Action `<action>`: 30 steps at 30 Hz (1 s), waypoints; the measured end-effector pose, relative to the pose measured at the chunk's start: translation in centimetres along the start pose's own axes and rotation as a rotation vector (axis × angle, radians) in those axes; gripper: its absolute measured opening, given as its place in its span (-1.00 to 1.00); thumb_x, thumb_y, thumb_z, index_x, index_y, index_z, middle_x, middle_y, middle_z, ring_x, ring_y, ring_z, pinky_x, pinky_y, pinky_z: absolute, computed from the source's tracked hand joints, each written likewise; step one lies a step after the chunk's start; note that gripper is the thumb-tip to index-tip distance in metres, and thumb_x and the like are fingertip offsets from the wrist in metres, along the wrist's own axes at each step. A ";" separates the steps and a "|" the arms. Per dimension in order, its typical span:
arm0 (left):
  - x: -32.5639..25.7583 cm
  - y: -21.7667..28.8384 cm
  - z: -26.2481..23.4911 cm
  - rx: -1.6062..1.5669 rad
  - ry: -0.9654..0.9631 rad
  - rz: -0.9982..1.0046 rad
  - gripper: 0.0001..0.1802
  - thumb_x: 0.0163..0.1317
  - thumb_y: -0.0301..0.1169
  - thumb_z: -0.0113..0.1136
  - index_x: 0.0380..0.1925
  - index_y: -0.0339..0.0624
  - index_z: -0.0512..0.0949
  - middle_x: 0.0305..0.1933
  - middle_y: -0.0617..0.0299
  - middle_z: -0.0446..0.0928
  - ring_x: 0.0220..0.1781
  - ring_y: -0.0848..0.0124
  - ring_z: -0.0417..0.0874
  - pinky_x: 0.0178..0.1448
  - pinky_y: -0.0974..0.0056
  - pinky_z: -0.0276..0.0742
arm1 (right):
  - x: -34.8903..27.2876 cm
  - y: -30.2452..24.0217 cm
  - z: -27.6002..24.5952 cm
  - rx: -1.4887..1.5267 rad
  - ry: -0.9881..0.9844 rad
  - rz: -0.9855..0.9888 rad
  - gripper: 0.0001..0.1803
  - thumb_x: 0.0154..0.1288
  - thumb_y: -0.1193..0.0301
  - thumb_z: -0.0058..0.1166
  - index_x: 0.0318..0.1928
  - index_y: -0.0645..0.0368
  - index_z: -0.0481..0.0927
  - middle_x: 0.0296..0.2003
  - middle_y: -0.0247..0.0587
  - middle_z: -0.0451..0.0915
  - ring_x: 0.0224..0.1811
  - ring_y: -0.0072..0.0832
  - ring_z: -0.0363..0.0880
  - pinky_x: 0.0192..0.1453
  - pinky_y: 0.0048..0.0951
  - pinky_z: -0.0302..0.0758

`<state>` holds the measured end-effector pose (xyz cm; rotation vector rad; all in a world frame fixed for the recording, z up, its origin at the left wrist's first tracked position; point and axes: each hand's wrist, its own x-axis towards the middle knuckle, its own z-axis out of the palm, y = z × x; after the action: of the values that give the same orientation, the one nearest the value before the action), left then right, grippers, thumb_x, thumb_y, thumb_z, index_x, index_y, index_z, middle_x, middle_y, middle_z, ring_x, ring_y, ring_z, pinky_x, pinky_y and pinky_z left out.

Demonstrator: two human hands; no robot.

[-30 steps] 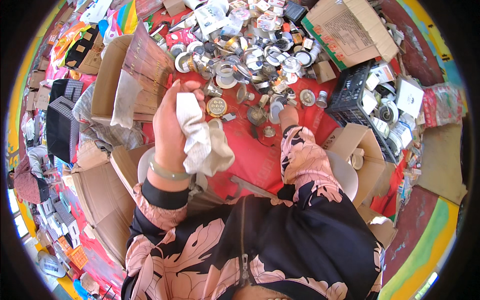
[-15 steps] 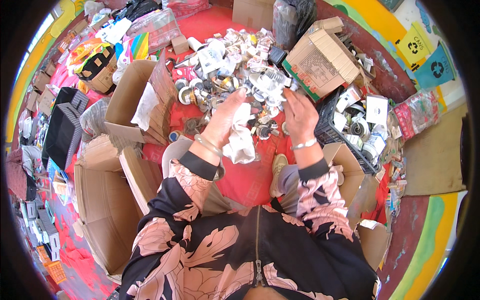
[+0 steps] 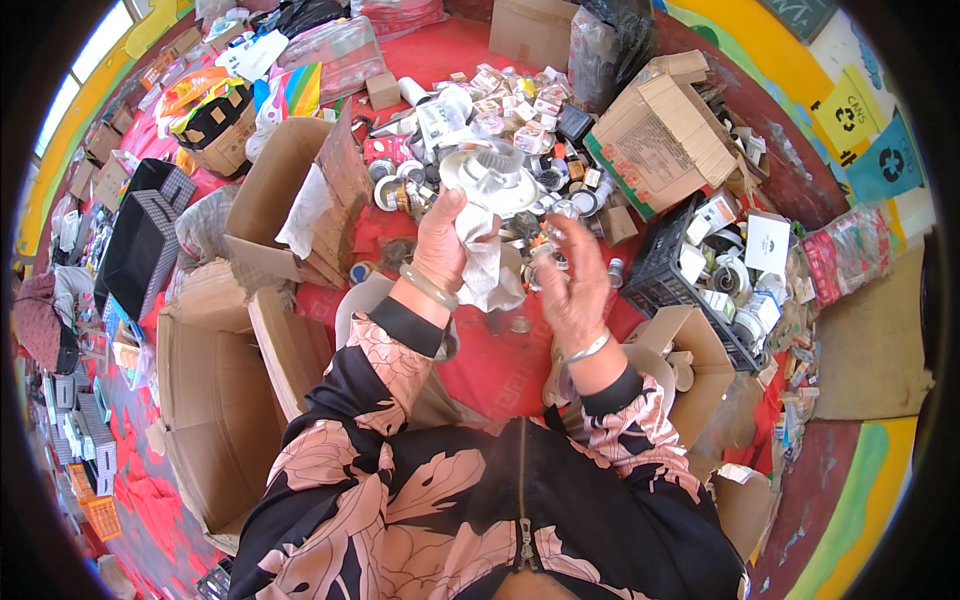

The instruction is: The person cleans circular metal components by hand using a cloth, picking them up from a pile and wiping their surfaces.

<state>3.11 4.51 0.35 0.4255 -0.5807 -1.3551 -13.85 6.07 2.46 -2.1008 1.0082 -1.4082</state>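
My left hand is raised over the red mat, gripping a crumpled white cloth together with a round white and clear lamp fitting that sticks up above its fingers. My right hand hovers just right of the cloth with its fingers spread and the palm turned toward the cloth; nothing shows in it. Both wrists wear bangles, and the sleeves are black with pink leaves. Behind the hands lies a heap of small round metal and glass parts.
An open cardboard box with white paper stands to the left, a big empty one at lower left. A printed carton and a black crate of parts stand to the right. A black basket sits far left.
My left hand has picked up the round fitting along with the cloth and raised it. My right hand has left the heap and opened beside the cloth.
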 end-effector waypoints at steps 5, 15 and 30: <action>0.3 -0.2 -0.4 -0.066 -0.084 -0.023 -0.26 -0.05 0.03 0.29 0.03 -0.23 0.34 -0.22 0.17 0.51 -0.43 0.40 0.48 -0.45 0.37 0.40 | -1.7 -1.4 3.6 0.213 -0.119 0.064 -0.68 0.03 0.54 0.15 -0.14 0.21 0.47 -0.21 -0.08 0.50 -0.13 -0.21 0.52 -0.04 -0.39 0.44; 0.9 0.4 0.7 -0.284 -0.162 -0.042 -0.21 -0.08 -0.03 0.28 0.18 -0.05 0.28 0.24 -0.07 0.26 0.27 -0.01 0.29 0.25 -0.15 0.26 | 1.9 5.8 -2.6 1.223 0.225 0.884 -0.80 0.29 0.39 -0.29 -0.22 0.17 0.42 -0.36 -0.18 0.53 -0.30 -0.40 0.55 -0.16 -0.37 0.52; 0.8 1.6 0.7 -0.304 -0.188 0.005 -0.07 -0.05 0.20 0.17 0.23 -0.15 0.20 0.25 -0.20 0.20 0.26 -0.14 0.26 0.17 -0.08 0.40 | 2.1 4.1 -3.2 0.928 -0.162 0.795 -0.86 0.29 0.48 -0.03 -0.16 0.24 0.49 -0.37 -0.26 0.55 -0.38 -0.51 0.55 -0.34 -0.57 0.48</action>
<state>4.03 4.05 1.95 0.0497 -0.5177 -1.4598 -17.67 1.96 2.26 -0.9498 0.7557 -0.9644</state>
